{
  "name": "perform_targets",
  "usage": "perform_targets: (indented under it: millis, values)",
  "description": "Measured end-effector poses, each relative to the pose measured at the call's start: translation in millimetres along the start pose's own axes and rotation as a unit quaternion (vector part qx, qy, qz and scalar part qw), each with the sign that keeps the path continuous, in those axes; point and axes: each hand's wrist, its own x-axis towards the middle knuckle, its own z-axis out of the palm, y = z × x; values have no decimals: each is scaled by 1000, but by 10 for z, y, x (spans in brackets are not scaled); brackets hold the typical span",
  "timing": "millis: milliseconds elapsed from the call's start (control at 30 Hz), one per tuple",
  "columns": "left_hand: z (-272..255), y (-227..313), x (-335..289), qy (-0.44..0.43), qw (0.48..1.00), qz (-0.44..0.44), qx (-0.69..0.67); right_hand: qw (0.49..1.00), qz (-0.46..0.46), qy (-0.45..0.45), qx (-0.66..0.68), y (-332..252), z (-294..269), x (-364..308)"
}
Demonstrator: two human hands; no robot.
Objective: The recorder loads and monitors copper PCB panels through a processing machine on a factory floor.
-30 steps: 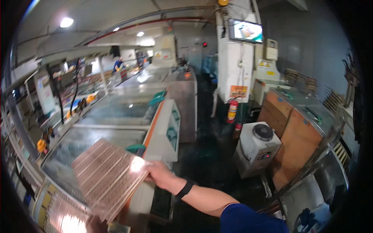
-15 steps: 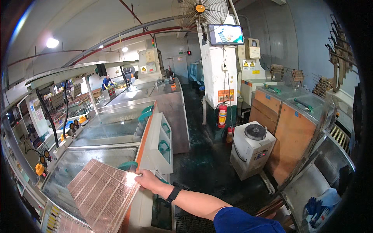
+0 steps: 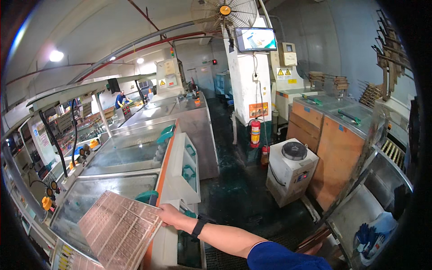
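My left hand (image 3: 170, 216), a dark band on its wrist, is closed on the right edge of a copper-coloured circuit board panel (image 3: 121, 229) marked with a grid. The panel is tilted, in front of a glass-topped machine lid (image 3: 78, 198) with a green handle (image 3: 146, 196). Another copper-coloured panel (image 3: 83, 262) shows partly below it, at the lower left. At the lower right, past my blue sleeve, a bit of skin that looks like my right hand (image 3: 316, 248) is beside brown board edges (image 3: 309, 239). Its fingers cannot be made out.
A dark wet aisle (image 3: 234, 198) runs ahead beside the machines. Right of it stand a white pillar (image 3: 246, 85), a fire extinguisher (image 3: 255, 133), a white unit with a round fan (image 3: 290, 173) and orange-brown cabinets (image 3: 337, 164). A metal trough (image 3: 353, 216) holds blue gloves (image 3: 368, 238). A co-worker (image 3: 120, 100) stands far left.
The view has shifted slightly. My left hand and the panel sit a little lower in view, and the bright glare on the panel's corner is gone. The grip is kept.
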Motion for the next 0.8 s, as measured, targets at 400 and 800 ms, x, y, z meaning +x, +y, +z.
perform_targets:
  millis: [400, 800]
  values:
    - [378, 191, -407, -4, 996, 9, -83, 999, -7, 35, 28, 46, -58, 79]
    - [462, -45, -273, -75, 988, 92, 98, 997, 46, 14, 67, -317, 29, -69]
